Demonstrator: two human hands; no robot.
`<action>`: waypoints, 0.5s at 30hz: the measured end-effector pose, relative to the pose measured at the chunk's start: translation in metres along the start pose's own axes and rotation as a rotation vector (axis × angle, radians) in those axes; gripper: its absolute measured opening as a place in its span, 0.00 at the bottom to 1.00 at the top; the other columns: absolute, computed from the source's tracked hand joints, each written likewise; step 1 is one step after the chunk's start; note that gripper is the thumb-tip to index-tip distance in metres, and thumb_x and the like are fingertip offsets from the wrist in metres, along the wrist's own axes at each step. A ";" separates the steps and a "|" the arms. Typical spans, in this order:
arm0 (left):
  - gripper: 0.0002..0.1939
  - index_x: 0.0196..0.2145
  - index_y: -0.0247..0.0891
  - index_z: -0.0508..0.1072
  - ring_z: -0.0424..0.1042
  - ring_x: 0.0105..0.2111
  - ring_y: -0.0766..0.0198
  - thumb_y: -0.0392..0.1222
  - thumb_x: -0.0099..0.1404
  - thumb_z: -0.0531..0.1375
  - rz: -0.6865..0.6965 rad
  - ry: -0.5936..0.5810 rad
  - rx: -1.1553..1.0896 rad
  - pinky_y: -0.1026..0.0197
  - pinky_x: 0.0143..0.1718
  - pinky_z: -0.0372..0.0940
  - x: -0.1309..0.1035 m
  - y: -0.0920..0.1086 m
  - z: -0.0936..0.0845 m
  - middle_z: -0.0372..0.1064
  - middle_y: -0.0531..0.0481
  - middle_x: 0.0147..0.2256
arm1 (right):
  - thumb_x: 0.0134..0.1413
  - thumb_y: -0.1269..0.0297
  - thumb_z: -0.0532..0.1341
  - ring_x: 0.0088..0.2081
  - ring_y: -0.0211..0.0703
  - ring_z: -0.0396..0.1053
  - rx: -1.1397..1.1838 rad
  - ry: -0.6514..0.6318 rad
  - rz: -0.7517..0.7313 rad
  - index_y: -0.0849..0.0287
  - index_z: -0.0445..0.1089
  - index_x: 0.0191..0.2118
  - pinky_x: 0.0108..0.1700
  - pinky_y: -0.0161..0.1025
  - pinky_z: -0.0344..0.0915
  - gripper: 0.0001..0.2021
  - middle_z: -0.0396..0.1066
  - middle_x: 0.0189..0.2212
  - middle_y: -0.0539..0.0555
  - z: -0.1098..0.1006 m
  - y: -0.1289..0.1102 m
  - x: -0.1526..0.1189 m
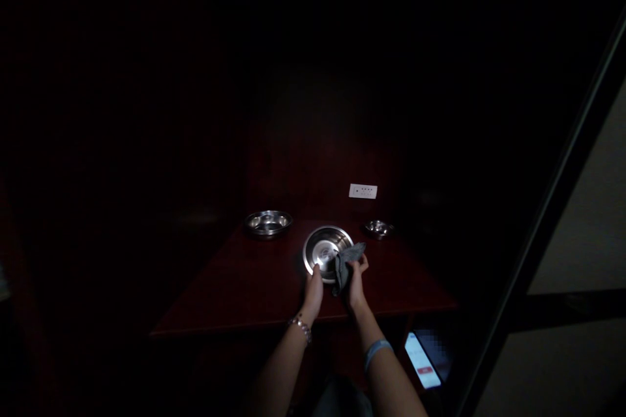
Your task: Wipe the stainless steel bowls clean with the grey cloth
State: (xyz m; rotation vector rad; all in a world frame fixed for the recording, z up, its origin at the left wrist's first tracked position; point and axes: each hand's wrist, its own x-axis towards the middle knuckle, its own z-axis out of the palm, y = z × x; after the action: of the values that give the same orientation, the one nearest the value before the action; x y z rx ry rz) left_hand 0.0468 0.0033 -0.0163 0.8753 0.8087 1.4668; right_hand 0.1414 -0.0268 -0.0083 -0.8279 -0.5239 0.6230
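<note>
A shiny steel bowl (323, 249) is tilted up on a dark red table (244, 287). My left hand (313, 290) grips its near rim and holds it on edge. My right hand (356, 279) clutches a grey cloth (345, 263) against the bowl's right side. A bead bracelet is on my left wrist and a blue band on my right.
A second steel bowl (268, 222) sits at the table's far left, and a smaller one (379, 229) at the far right. A white socket plate (362, 191) is on the back wall. A lit phone screen (422, 359) glows below the table's right edge. Surroundings are very dark.
</note>
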 end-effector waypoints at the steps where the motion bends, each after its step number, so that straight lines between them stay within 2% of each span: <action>1: 0.12 0.43 0.36 0.75 0.72 0.55 0.50 0.44 0.66 0.59 -0.040 0.023 0.013 0.45 0.59 0.63 -0.001 0.002 0.001 0.78 0.39 0.44 | 0.49 0.57 0.61 0.46 0.41 0.75 0.027 -0.018 0.013 0.48 0.52 0.59 0.54 0.44 0.70 0.31 0.72 0.50 0.51 0.001 -0.001 -0.001; 4: 0.12 0.44 0.36 0.75 0.73 0.54 0.52 0.43 0.67 0.58 -0.116 0.084 0.046 0.47 0.58 0.65 -0.006 0.009 0.003 0.77 0.40 0.45 | 0.46 0.61 0.63 0.49 0.42 0.74 -0.013 -0.097 -0.003 0.49 0.48 0.64 0.56 0.45 0.68 0.39 0.70 0.54 0.54 0.002 -0.005 -0.005; 8: 0.12 0.45 0.37 0.75 0.75 0.51 0.55 0.43 0.67 0.58 -0.080 0.073 0.043 0.51 0.54 0.68 -0.013 0.017 0.005 0.78 0.41 0.43 | 0.40 0.65 0.67 0.52 0.44 0.73 -0.153 -0.145 -0.064 0.56 0.48 0.64 0.58 0.42 0.66 0.44 0.67 0.57 0.60 0.003 -0.008 -0.008; 12: 0.16 0.51 0.39 0.73 0.76 0.50 0.57 0.42 0.66 0.58 -0.036 0.029 0.013 0.55 0.53 0.69 -0.019 0.022 0.008 0.78 0.43 0.45 | 0.40 0.65 0.68 0.50 0.46 0.75 -0.242 -0.104 -0.088 0.57 0.53 0.60 0.57 0.43 0.66 0.40 0.71 0.52 0.60 0.001 -0.008 -0.007; 15: 0.19 0.55 0.39 0.70 0.75 0.51 0.59 0.39 0.67 0.58 0.031 0.026 -0.025 0.56 0.55 0.67 -0.023 0.027 0.010 0.77 0.43 0.49 | 0.39 0.63 0.70 0.46 0.51 0.76 -0.380 -0.040 -0.067 0.56 0.62 0.50 0.55 0.47 0.68 0.30 0.76 0.42 0.56 0.000 -0.006 -0.008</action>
State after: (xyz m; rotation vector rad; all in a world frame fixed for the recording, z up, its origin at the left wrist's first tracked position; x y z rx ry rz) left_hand 0.0431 -0.0216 0.0104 0.8546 0.7978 1.5156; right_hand 0.1376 -0.0349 -0.0045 -1.1522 -0.7169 0.4852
